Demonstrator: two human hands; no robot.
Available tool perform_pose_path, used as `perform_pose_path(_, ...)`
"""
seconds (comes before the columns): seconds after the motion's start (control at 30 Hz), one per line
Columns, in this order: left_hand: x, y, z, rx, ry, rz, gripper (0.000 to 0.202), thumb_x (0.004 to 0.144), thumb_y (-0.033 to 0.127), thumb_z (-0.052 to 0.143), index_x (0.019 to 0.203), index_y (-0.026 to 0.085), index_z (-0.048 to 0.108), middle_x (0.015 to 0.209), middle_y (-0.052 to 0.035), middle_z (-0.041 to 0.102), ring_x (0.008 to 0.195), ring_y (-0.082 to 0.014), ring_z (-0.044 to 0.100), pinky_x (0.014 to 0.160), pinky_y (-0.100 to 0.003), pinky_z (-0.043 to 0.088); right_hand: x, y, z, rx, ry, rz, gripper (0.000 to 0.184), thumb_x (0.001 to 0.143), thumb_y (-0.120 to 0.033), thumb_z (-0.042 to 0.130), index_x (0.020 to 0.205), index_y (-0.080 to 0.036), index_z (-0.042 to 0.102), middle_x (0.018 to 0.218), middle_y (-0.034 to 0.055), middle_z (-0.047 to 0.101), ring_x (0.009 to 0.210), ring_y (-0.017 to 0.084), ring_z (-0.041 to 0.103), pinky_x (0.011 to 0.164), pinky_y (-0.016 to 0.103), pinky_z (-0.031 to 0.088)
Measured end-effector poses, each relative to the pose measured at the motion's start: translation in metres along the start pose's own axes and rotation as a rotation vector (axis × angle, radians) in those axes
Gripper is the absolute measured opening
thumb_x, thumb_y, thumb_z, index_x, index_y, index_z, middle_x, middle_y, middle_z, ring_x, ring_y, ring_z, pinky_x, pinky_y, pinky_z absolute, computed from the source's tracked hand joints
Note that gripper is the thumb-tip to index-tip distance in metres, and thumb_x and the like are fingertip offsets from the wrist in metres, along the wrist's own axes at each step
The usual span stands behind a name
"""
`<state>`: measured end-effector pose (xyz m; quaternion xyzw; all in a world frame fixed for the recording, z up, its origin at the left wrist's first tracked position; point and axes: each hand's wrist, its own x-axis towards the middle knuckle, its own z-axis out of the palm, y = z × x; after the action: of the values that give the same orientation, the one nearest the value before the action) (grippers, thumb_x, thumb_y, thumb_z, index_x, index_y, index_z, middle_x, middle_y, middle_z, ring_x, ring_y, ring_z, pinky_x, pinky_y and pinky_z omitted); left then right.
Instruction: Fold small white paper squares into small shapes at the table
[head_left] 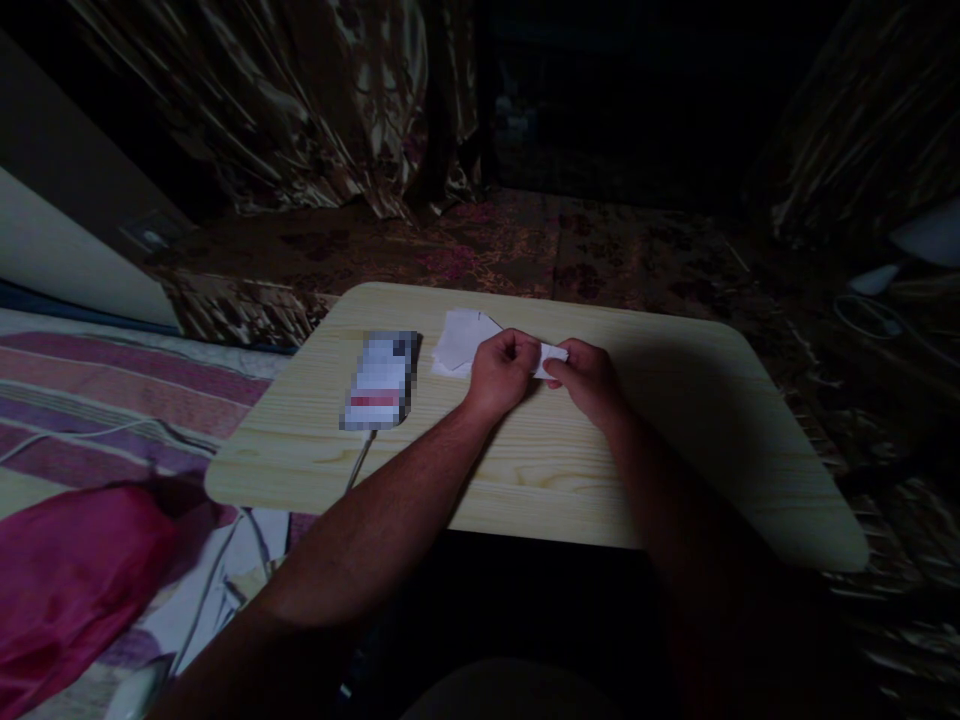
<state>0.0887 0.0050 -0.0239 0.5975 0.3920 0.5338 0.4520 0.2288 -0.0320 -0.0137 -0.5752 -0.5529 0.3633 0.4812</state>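
- Pinching a small white slip of paper (553,354) from both ends, the left hand (501,372) and right hand (589,380) are each closed on it with thumb and fingertips. The slip is just above the table (675,450), midway along it and nearer the far edge.
- Pulling the two hands apart unevenly could tear so thin a slip, or crease it off-line.
- The room is dim and the right hand lies in shadow, so a misjudged edge or fold seems likely.
- Loose white sheets (459,340) lie just behind the left hand, towards the far edge. A brush of that wrist could scatter them or push them over it.
- A phone (380,380) rests near the left edge, and its cable (360,462) drops over the near edge. The left forearm crosses close by and could snag the cable and drag the phone off.
- The table looks small and light, so leaning on its near edge might tip it.
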Motion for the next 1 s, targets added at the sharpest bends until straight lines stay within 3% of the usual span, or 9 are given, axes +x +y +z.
perform_pose_path(0.47,-0.0032,0.0001,0.0024,0.007,-0.023,0.011,0.019,0.078,0.033,0.06,0.075,0.015,0.065,0.064,0.0006,0.06,0.058,-0.0098,0.05,0.055,-0.022,0.04,0.0,0.0024,0.0016,-0.026,0.061,-0.072,0.008,0.068,-0.026,0.058,0.069,-0.019,0.059,0.054,-0.0038,0.057,0.051,0.013,0.051,0.048,0.023,0.035)
perform_pose_path(1.0,-0.0043,0.0018,0.0009,0.039,-0.034,0.028,0.02,0.08,0.033,0.059,0.074,0.015,0.064,0.065,0.0,0.06,0.059,-0.0104,0.051,0.056,-0.022,0.04,0.0007,0.0031,0.0032,-0.014,0.064,-0.038,0.008,0.067,-0.026,0.059,0.071,-0.019,0.059,0.054,-0.0039,0.059,0.051,0.014,0.054,0.047,0.023,0.036)
